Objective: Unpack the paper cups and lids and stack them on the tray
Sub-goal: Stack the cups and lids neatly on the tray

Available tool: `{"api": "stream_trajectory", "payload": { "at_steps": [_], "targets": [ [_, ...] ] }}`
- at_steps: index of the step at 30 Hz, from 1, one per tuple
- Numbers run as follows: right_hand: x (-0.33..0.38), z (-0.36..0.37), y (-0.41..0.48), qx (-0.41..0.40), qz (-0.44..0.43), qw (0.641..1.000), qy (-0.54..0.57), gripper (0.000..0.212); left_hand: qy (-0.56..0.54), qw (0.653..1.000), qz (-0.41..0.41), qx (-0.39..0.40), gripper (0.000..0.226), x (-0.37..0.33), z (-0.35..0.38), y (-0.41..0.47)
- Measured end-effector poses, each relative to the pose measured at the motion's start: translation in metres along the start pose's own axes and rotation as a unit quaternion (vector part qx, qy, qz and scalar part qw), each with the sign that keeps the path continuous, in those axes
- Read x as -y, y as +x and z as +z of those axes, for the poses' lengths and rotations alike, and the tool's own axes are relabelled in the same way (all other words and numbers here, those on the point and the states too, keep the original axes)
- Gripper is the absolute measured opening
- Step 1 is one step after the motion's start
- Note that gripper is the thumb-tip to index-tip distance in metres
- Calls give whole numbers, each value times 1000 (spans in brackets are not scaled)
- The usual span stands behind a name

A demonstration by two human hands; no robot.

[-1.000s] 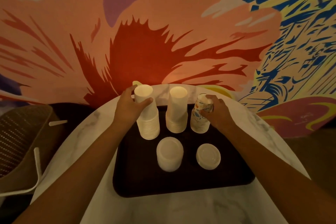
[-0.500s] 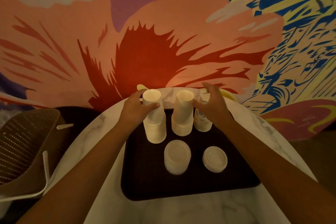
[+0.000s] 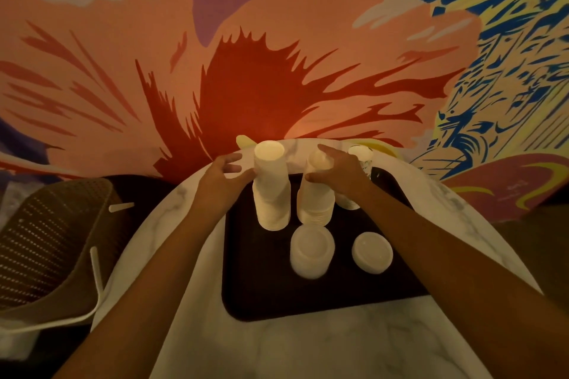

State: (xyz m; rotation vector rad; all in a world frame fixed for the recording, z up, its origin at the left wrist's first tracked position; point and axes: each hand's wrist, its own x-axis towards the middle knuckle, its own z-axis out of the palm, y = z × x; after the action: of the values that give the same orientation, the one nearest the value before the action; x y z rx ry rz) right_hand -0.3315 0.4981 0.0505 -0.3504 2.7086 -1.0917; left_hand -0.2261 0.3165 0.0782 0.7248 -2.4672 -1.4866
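A dark tray (image 3: 261,286) lies on the round marble table (image 3: 308,348). Three stacks of paper cups stand along its far edge: a tall white left stack (image 3: 271,194), a white middle stack (image 3: 315,206) and a printed right stack (image 3: 360,154). In front of them sit two piles of white lids, a taller one (image 3: 311,251) and a lower one (image 3: 372,252). My left hand (image 3: 224,178) is beside the left stack with fingers spread, only its thumb touching the cups. My right hand (image 3: 335,169) grips the top of the middle stack, partly hiding the printed stack.
A woven chair (image 3: 46,240) with a white frame stands left of the table. A painted mural wall (image 3: 277,71) rises directly behind the table's far edge. Bare marble lies between the tray and me.
My right hand moved from the printed stack over to the middle stack. My left hand loosened its grip on the left stack and spread its fingers. The camera leaned closer.
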Motion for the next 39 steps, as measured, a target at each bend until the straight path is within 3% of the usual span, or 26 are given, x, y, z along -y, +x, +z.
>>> {"api": "stream_trajectory", "payload": {
  "at_steps": [7,16,24,33,39],
  "targets": [
    [-10,-16,-30,-10,5,1000,-18,75,9,998,-14,56,30,19,3,-28],
    [-41,-40,-47,-45,43,997,-44,76,26,992,16,126,23,7,32,-43],
    [-74,-60,-42,-89,69,994,-15,78,34,989,37,139,25,-8,55,-49],
    [-94,-79,-32,-132,67,987,-55,79,31,994,37,98,20,4,60,-47],
    [-66,-73,-18,-203,-70,967,-137,72,-24,993,99,-60,14,10,44,-37]
  ]
}}
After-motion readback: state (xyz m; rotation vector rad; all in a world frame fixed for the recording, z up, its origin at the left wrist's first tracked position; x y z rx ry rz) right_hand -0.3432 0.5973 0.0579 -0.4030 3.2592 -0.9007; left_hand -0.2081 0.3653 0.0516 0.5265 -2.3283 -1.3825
